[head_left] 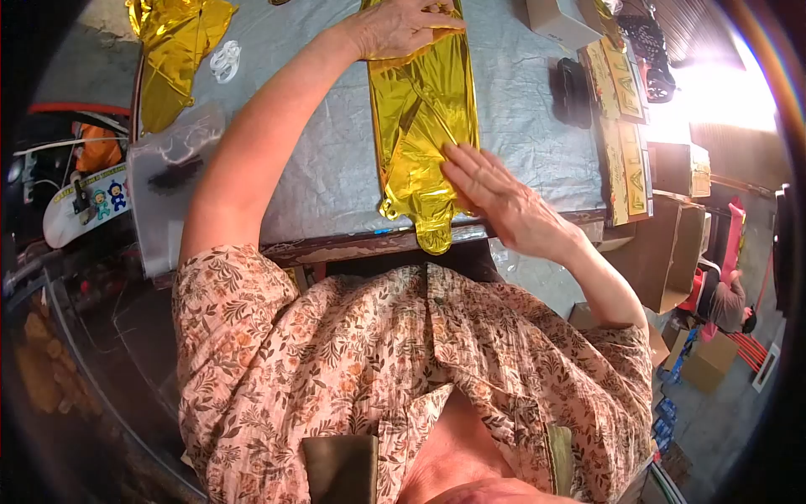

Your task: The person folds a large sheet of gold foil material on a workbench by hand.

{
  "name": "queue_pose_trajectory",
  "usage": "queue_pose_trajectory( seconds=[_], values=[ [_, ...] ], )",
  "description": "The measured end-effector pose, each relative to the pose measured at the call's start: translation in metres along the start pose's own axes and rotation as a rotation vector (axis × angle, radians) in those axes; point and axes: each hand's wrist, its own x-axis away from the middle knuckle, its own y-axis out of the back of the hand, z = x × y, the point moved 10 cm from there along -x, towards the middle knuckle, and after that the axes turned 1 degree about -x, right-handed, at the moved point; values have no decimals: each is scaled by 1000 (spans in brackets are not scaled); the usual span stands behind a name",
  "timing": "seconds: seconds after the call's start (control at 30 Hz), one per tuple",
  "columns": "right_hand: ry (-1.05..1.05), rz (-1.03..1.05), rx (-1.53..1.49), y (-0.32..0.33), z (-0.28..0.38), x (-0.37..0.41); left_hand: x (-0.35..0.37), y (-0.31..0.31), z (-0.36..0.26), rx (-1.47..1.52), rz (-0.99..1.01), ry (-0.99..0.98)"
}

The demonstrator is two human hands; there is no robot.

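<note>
A flat, uninflated gold foil balloon (420,109) lies lengthwise on the cloth-covered table, folded into a long strip. Its rounded tab pokes out past the table's near edge. At the far part of the strip, my left hand (407,29) is closed on the foil, with gold showing between its fingers. My right hand (512,202) rests flat along the strip's right side near the tab, fingers stretched out and touching the foil. The balloon's far end is cut off by the top of the view.
More gold foil (176,59) lies at the table's far left, beside a white coil of ribbon (225,62) and a clear plastic bag (172,189). On the right are a black object (571,92), a white box (564,18) and printed cartons (625,134). Another person (726,298) is farther right.
</note>
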Motion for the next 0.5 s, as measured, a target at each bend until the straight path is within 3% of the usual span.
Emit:
queue_pose_trajectory(
  seconds=[0.07,0.17,0.23,0.33,0.43,0.5],
  values=[
    [-12,91,-78,14,5,6,1,0,0,-24,1,-6],
    [115,323,-556,24,14,17,0,1,0,-18,0,-8],
    [-292,165,-761,40,-29,1,0,1,-2,19,1,-4],
    [245,-370,-201,89,-38,-63,-1,2,-7,-97,3,-38],
    [385,-258,-161,62,-39,-105,-1,4,-6,-74,0,-53],
    [506,-140,17,30,-20,-117,0,2,-5,-27,-10,-27]
  ],
)
